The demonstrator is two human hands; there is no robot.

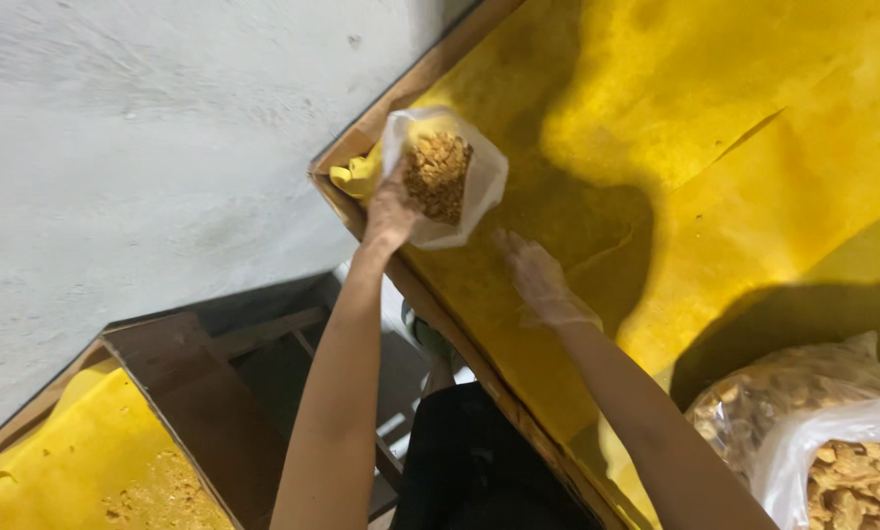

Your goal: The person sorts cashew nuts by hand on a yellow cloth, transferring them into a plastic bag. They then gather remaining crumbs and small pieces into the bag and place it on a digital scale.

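Observation:
My left hand (391,211) grips the edge of a small clear plastic bag (479,186) filled with brown fried snack pieces (437,175). The bag stands at the corner of a table covered in yellow sheeting (734,147). My right hand (538,280), in a thin clear plastic glove, rests flat on the yellow surface just right of the bag, fingers spread, holding nothing.
A large clear sack of the same snack pieces (832,442) lies at the lower right. A yellow cloth (354,175) is bunched at the table corner. A grey wall (136,147) fills the left; a second yellow-topped table (77,461) and dark wooden frame (214,412) sit lower left.

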